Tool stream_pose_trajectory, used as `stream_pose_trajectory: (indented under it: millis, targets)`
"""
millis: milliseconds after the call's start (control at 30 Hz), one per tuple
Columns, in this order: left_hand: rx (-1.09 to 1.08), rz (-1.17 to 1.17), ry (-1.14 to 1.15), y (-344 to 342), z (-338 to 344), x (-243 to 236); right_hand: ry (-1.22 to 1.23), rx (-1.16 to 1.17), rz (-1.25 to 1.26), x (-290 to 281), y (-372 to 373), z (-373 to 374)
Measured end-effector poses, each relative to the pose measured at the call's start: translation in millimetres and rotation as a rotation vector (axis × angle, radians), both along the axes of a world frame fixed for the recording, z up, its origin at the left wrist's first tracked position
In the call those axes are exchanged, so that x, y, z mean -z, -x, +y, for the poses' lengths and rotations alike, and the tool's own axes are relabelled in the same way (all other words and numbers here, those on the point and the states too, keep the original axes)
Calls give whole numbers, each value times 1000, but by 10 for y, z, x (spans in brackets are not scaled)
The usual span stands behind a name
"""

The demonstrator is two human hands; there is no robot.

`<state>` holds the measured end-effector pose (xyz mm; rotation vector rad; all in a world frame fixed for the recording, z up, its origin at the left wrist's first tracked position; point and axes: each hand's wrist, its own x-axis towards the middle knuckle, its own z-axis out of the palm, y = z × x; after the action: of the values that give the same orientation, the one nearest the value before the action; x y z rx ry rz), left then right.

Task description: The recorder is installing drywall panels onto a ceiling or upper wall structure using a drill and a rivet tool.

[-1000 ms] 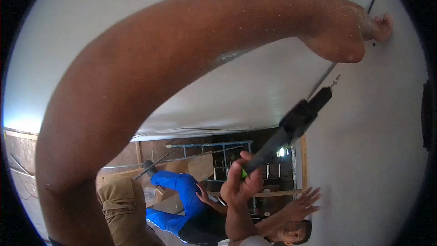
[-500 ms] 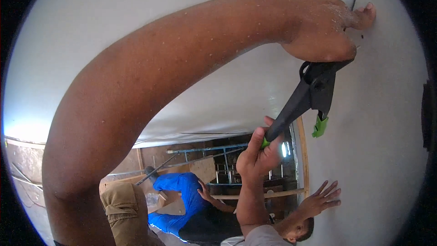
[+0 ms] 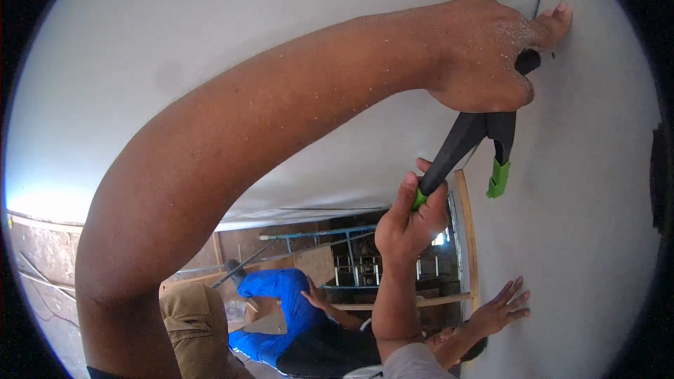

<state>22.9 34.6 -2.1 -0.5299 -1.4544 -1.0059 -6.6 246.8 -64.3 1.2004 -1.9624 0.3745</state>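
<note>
My left arm crosses the picture from the lower left, and my left hand (image 3: 477,56) is closed round the upper part of a black two-armed hand tool (image 3: 456,144) with green ends. One finger stretches out over the pale board, by a dark seam. A rounded black end shows between the fingers. Below it, my right hand (image 3: 407,221) grips the longer arm near its green end. The shorter arm hangs free, with a green piece (image 3: 498,179) at its tip. My left hand hides the tool's joint; its exact kind I cannot tell.
Pale boards (image 3: 576,168) fill the top and right side. Beyond my right arm, a person in blue trousers (image 3: 281,295) has one hand (image 3: 502,309) flat against the board. Behind stand blue scaffold bars (image 3: 351,260) and a wooden strip (image 3: 467,238). Tan trousers (image 3: 186,316) show at lower left.
My left hand has come down slightly and left, now covering the tool's joint. My right hand has risen a little to the right with the tool's arm. The other person's head has shifted.
</note>
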Motion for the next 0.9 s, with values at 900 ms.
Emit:
stream_pose_trajectory:
  millis: [900]
  targets:
    - [-26, 101, -8, -26, 27, 85, 162, 59, -33, 263, 14, -227]
